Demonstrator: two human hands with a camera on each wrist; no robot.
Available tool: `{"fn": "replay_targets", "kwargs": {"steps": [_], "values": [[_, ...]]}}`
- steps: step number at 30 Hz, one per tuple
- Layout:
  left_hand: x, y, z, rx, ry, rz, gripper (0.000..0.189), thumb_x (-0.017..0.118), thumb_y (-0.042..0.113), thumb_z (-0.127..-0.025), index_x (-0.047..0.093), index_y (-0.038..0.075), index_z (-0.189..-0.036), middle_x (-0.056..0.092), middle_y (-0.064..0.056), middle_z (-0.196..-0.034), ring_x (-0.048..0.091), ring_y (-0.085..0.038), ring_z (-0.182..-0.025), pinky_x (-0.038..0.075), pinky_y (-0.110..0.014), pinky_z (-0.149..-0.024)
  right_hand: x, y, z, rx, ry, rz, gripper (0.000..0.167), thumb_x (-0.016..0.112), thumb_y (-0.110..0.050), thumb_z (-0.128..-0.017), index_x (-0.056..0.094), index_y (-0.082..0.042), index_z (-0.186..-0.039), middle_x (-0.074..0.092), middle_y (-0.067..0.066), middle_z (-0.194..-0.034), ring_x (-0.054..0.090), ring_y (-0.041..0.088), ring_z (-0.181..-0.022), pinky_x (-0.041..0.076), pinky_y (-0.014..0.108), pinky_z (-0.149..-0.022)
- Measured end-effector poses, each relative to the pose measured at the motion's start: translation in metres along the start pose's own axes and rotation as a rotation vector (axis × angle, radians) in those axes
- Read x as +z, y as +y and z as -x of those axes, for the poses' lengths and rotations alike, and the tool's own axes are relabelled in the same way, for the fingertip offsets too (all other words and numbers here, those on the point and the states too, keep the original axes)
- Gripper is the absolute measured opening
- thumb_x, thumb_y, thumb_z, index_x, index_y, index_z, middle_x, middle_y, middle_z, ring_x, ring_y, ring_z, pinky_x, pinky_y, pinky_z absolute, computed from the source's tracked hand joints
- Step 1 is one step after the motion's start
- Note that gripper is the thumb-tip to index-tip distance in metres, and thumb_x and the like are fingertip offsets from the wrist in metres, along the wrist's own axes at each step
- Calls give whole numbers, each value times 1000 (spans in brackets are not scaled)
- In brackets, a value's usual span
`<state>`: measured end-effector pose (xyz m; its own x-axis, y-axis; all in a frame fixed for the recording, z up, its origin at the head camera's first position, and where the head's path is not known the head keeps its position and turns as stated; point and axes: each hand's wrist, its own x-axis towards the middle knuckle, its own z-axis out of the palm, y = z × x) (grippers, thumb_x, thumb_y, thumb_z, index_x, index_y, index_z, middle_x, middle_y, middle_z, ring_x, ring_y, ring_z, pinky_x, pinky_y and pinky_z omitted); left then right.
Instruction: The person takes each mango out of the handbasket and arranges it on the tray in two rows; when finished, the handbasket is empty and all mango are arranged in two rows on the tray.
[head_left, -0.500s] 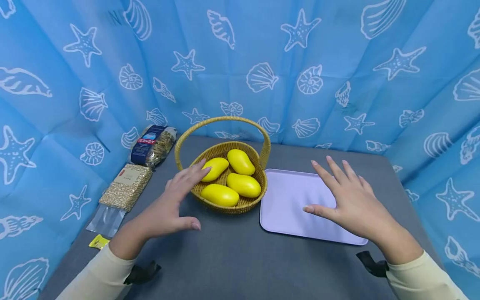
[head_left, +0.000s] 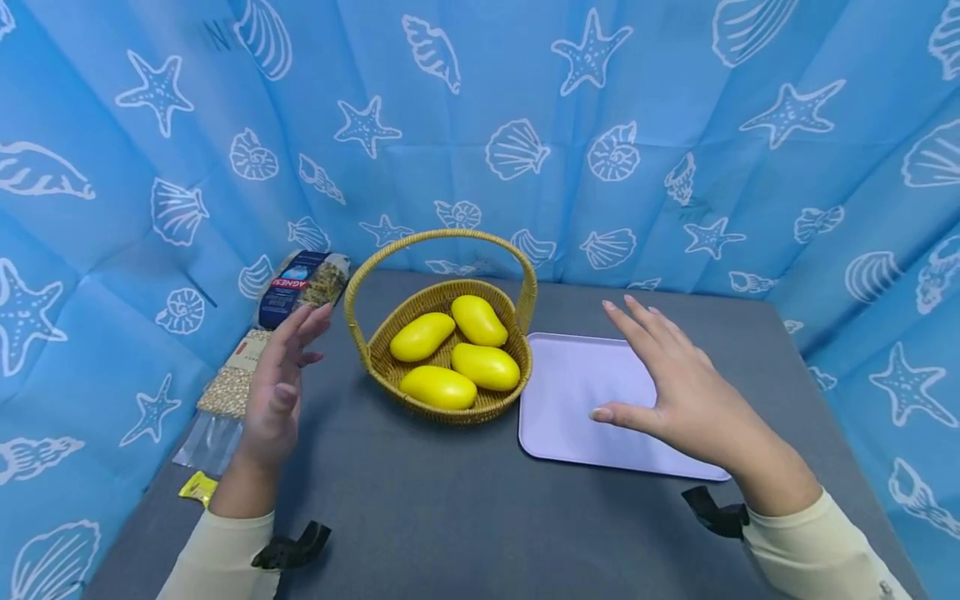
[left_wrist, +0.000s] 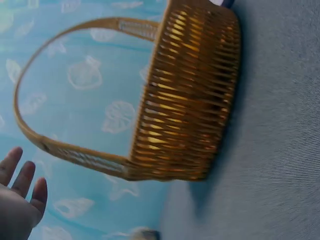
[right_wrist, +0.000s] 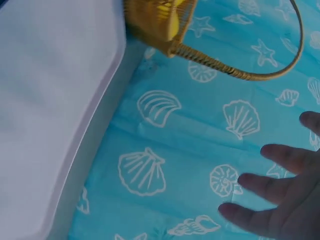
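Several yellow mangoes (head_left: pixel 438 387) lie in a woven wicker basket (head_left: pixel 390 398) with a tall arched handle, at the middle of the table. To the left of the basket my left hand (head_left: pixel 276 383) is raised with fingers spread, holding nothing; it overlaps the bag of beans in the head view. In the left wrist view the basket's side (left_wrist: pixel 185 100) stands apart from the fingertips (left_wrist: pixel 24 179). My right hand (head_left: pixel 682 392), fingers also extended and holding nothing, hovers over a pale purple tray (head_left: pixel 558 417). Its spread fingers (right_wrist: pixel 255 187) show in the right wrist view.
At the left edge lie a clear bag of pale beans or grains (head_left: pixel 225 390), a dark-labelled AGNESI packet (head_left: pixel 303 283) and a small yellow wrapped piece (head_left: pixel 198 487). A blue curtain (head_left: pixel 480 125) with white shell prints closes off the back and sides. The table top (head_left: pixel 465 517) is grey.
My left hand has moved left, away from the basket's rim, and turned more upright. The right hand has shifted slightly left over the tray. Basket, mangoes and tray stay put.
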<state>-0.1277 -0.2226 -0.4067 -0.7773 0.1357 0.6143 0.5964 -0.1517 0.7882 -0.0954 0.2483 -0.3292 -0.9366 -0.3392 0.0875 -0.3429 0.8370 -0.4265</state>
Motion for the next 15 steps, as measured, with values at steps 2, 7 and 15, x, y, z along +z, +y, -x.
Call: {"fn": "replay_targets", "kwargs": {"steps": [2, 7, 15], "values": [[-4, -12, 1, -53, 52, 50, 80, 55, 55, -109, 34, 6, -169, 37, -26, -169, 27, -46, -151, 25, -48, -108, 5, -2, -2, -35, 10, -68, 114, 83, -61, -89, 18, -27, -177, 14, 10, -181, 16, 49, -160, 22, 89, -107], [-7, -48, 7, -247, 156, 109, 84, 50, 65, -108, 28, 16, -173, 33, -19, -172, 26, -39, -153, 23, -49, -108, 26, -7, -8, -96, 13, -200, 111, 85, -55, -91, 18, -33, -176, 20, 4, -179, 23, 39, -160, 29, 81, -111], [5, -97, 8, -386, 201, 241, 87, 51, 69, -107, 25, 20, -173, 31, -24, -172, 25, -35, -157, 18, -45, -118, 52, -21, -24, -115, -5, -341, 106, 85, -56, -90, 23, -38, -175, 27, -1, -177, 24, 33, -161, 29, 78, -114]]}}
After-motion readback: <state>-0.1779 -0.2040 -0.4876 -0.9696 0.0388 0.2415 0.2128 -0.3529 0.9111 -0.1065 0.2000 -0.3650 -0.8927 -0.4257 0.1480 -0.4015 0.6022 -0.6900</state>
